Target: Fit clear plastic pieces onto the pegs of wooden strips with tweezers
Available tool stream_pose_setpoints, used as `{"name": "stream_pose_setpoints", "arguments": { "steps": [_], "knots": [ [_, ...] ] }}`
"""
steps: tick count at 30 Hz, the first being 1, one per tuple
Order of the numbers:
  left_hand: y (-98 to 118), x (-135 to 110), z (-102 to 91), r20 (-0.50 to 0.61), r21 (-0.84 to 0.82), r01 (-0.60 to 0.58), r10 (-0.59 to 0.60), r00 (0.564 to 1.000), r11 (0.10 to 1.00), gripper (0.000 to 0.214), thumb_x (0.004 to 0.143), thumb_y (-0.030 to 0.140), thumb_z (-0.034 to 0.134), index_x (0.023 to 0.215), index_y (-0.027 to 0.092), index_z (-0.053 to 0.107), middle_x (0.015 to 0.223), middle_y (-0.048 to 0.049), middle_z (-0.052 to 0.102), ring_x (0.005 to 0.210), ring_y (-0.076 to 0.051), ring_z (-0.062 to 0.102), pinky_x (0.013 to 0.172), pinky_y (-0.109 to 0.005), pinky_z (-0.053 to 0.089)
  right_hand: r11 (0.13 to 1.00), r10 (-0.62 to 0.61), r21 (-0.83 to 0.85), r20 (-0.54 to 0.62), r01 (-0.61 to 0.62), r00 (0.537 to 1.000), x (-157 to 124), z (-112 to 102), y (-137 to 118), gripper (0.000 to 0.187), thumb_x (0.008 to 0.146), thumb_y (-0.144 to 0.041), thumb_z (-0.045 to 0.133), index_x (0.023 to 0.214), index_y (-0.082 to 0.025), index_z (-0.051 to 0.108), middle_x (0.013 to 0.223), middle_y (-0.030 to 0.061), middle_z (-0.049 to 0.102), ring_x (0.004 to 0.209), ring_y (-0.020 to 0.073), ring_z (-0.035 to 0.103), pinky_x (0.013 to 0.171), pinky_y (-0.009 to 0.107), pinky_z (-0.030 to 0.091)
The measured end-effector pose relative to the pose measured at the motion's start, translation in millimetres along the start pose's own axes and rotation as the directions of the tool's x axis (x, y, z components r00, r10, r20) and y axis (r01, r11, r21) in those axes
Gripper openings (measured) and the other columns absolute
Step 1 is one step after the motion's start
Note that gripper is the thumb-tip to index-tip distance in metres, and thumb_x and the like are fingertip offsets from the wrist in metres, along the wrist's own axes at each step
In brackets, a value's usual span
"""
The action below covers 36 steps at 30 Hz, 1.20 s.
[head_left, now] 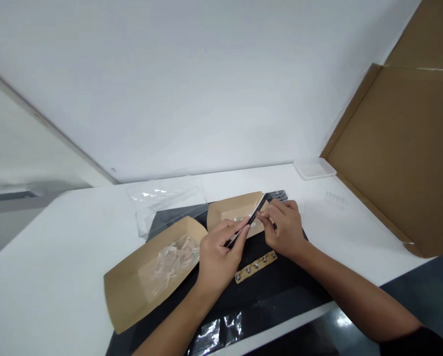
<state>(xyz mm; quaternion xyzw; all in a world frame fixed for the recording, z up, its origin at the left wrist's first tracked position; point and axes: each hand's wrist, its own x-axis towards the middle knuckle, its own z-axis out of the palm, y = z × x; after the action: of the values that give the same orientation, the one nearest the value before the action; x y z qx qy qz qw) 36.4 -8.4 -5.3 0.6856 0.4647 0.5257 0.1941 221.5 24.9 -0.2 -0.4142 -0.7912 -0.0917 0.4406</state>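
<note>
over the black mat [258, 304], the left hand [219, 249] pinches a slim dark strip [254, 216]; the right hand's [285, 226] fingertips touch it, their grip unclear. a loose left pinch could let it slip onto the shiny pieces [256, 265] below.

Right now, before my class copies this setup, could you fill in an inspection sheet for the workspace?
Surface: black mat on a white table.
Job's things: dark slim strip, held up; brown strip bearing small metal pieces; left cardboard tray with clear plastic pieces; far cardboard tray.
Clutter: clear plastic sheets; shallow translucent container at the back.
Hands: left hand grips the dark slim strip; right hand has fingertips at it, anything pinched too small to tell.
Cables: nothing seen.
Surroundings: white wall behind; large brown cardboard at right.
</note>
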Motion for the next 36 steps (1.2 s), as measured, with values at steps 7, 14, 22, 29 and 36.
{"name": "stream_pose_setpoints", "arguments": {
  "steps": [7, 14, 22, 29, 36],
  "knots": [
    [-1.7, -1.5, 0.5, -0.001, 0.002, 0.03, -0.03, 1.0, 1.0, 0.02, 0.097, 0.027, 0.072, 0.112, 0.026, 0.084, 0.094, -0.0026, 0.081, 0.082, -0.018, 0.075, 0.077, -0.028, 0.061, 0.998, -0.062, 0.005, 0.052, 0.062, 0.997, -2.9, 3.2, -0.9, 0.021, 0.102, -0.014, 0.055, 0.083, -0.021, 0.058, 0.077, 0.0006, 0.066, 0.071, 0.0169, 0.059, 0.076, 0.038, 0.032],
    [-1.0, -1.3, 0.3, -0.009, 0.014, 0.026, -0.025, 1.0, 1.0, 0.02, 0.096, 0.027, 0.073, 0.112, 0.026, 0.084, 0.091, -0.0028, 0.081, 0.079, -0.018, 0.075, 0.075, -0.029, 0.062, 1.0, -0.003, -0.027, 0.034, 0.004, 0.999, -1.0, 3.2, 0.6, 0.025, 0.103, -0.017, 0.055, 0.078, -0.021, 0.055, 0.075, 0.0009, 0.064, 0.068, 0.0168, 0.055, 0.075, 0.037, 0.032],
    [0.2, -0.7, 0.8, -0.023, 0.029, 0.011, -0.01, 1.0, 1.0, 0.02, 0.097, 0.027, 0.071, 0.111, 0.025, 0.084, 0.092, -0.0041, 0.082, 0.078, -0.018, 0.076, 0.071, -0.029, 0.062, 0.999, 0.004, -0.051, 0.034, -0.002, 0.999, -3.2, 4.9, -2.3, 0.026, 0.102, -0.017, 0.055, 0.077, -0.021, 0.055, 0.075, 0.0008, 0.064, 0.066, 0.0161, 0.052, 0.075, 0.037, 0.031],
    [-1.6, -1.2, 1.3, -0.023, 0.024, 0.017, -0.017, 1.0, 1.0, 0.019, 0.096, 0.026, 0.071, 0.11, 0.024, 0.084, 0.093, -0.0046, 0.083, 0.081, -0.02, 0.077, 0.077, -0.032, 0.064, 0.999, -0.01, -0.05, 0.057, 0.013, 0.998, -4.3, 7.5, -3.8, 0.024, 0.101, -0.015, 0.054, 0.079, -0.021, 0.056, 0.075, 0.001, 0.065, 0.067, 0.0165, 0.054, 0.076, 0.037, 0.03],
    [-0.7, -1.0, 1.8, -0.024, 0.009, -0.012, 0.012, 1.0, 1.0, 0.019, 0.097, 0.025, 0.07, 0.11, 0.025, 0.085, 0.09, -0.0042, 0.082, 0.078, -0.019, 0.076, 0.075, -0.031, 0.063, 0.999, -0.006, -0.046, 0.069, 0.009, 0.998, -1.9, 6.1, -2.4, 0.023, 0.101, -0.015, 0.055, 0.079, -0.021, 0.056, 0.076, 0.0007, 0.065, 0.067, 0.0164, 0.054, 0.076, 0.037, 0.03]
  ]
}}
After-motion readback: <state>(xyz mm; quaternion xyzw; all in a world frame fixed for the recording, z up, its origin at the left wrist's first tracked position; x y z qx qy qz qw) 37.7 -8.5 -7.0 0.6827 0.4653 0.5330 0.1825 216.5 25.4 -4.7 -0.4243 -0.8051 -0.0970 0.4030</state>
